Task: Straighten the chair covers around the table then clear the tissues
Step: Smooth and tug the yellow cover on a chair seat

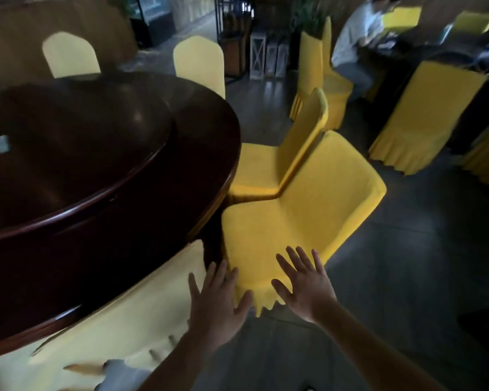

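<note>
A chair in a bright yellow cover (288, 221) stands at the right side of the round dark wooden table (102, 170). My left hand (218, 303) and my right hand (305, 286) are both spread with straight fingers over the front edge of its seat, at the pleated skirt. Neither hand holds anything. A second yellow-covered chair (268, 162) stands just behind it. A pale yellow covered chair back (130, 314) sits at the lower left against the table. A small white thing (0, 144), perhaps a tissue pack, lies on the table's raised turntable.
Two pale covered chairs (199, 63) stand at the table's far side. More yellow-covered chairs (426, 117) stand to the right near another dark table, where a person (356, 46) sits. Dark floor (407, 263) lies open to the right of the near chair.
</note>
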